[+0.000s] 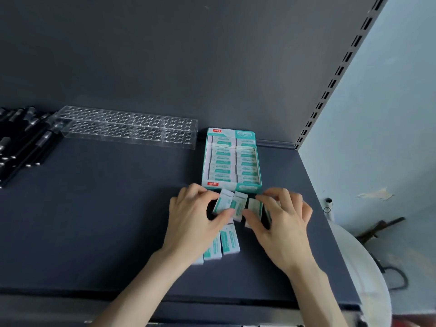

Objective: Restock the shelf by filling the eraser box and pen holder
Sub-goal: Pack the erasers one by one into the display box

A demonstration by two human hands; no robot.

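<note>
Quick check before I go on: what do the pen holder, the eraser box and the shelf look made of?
Pen holder: clear, glossy plastic, likely acrylic; you can see straight through it and its edges glint. Eraser box: thin printed cardboard, teal and white, with folded walls. Shelf: matte dark grey, probably painted metal, though that is hard to confirm from the look alone.

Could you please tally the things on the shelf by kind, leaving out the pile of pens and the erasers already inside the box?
Eraser box: 1
Pen holder: 1
Loose erasers: 6 in view, and more may be hidden
Total: 8
</note>
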